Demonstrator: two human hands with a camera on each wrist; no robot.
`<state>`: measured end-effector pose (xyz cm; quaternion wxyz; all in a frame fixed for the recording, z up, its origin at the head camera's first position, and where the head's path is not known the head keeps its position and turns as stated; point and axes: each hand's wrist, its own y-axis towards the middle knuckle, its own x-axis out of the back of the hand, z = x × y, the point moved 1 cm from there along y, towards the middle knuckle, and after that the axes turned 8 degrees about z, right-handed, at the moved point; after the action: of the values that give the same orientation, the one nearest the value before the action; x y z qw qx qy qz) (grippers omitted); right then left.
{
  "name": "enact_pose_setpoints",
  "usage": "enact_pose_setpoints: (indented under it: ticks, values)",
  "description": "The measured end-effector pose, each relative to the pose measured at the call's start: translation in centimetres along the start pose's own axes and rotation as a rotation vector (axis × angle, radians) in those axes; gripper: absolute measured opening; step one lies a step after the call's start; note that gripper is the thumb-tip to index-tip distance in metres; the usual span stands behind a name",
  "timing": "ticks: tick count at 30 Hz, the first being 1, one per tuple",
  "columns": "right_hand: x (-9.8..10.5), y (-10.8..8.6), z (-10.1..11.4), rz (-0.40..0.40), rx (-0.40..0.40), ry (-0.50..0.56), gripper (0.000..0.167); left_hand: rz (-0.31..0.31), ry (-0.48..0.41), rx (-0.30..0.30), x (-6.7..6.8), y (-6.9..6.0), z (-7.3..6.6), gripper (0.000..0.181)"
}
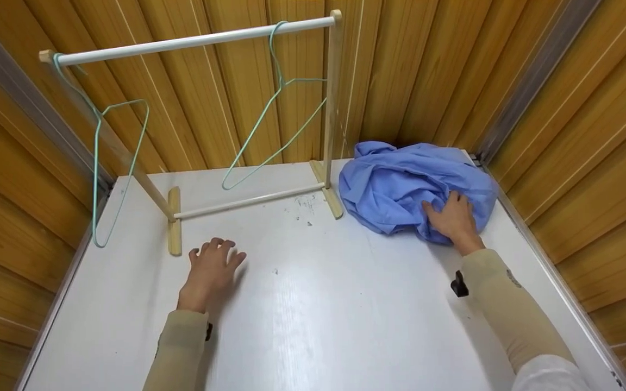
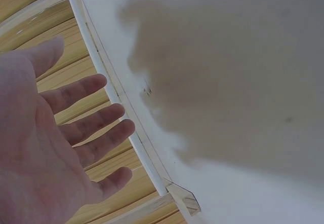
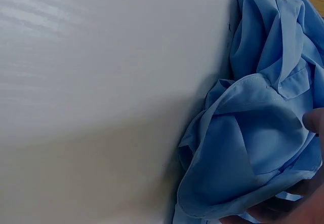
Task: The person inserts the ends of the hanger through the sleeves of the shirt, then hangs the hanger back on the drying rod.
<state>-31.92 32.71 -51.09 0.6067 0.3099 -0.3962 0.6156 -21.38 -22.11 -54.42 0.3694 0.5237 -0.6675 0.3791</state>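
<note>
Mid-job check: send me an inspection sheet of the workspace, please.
Surface: white tabletop, with small dark marks near the clothes rack.
Job's things: blue garment crumpled right of the rack; two green hangers on its white top rail.
Clutter: nothing seen.
Hands: left hand empty, above the tabletop; right hand on the garment, grip unclear.
Cables: nothing seen.
Surroundings: wood-look panel walls, metal corner strips.

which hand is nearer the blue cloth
Right. The right hand touches the near right part of the blue cloth; the left hand is apart from it, over the table, well to its left.
</note>
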Motion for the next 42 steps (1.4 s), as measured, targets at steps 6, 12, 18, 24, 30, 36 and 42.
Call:
enact_pose_setpoints:
  ticks: [6, 12, 18, 24, 30, 36, 42]
  values:
    - [0.1, 0.0, 0.0, 0.036, -0.023, 0.002, 0.096, -0.018, 0.0, -0.013, 0.0, 0.1, -0.1, 0.049]
    - [0.2, 0.1, -0.1, 0.031, -0.056, -0.043, 0.084, -0.013, -0.013, 0.0, -0.2, 0.0, 0.0, 0.05]
    - [0.1, 0.1, -0.1, 0.005, -0.06, -0.062, 0.071, 0.001, -0.016, 0.007, -0.1, 0.0, 0.0, 0.05]
    - [0.2, -0.1, 0.0, -0.019, -0.039, -0.122, 0.04, 0.007, -0.019, 0.003, -0.3, -0.1, 0.0, 0.05]
    - [-0.1, -0.1, 0.1, -0.109, 0.058, -0.131, 0.023, 0.008, -0.024, -0.001, -0.5, -0.2, 0.0, 0.051]
    - [-0.7, 0.0, -0.2, -0.151, 0.192, -0.039, 0.034, 0.006, -0.01, -0.011, -0.6, -0.1, -0.1, 0.05]
    - [-0.8, 0.3, -0.6, -0.069, 0.224, -0.012, 0.047, 0.011, -0.019, -0.01, -0.8, 0.0, -0.2, 0.05]
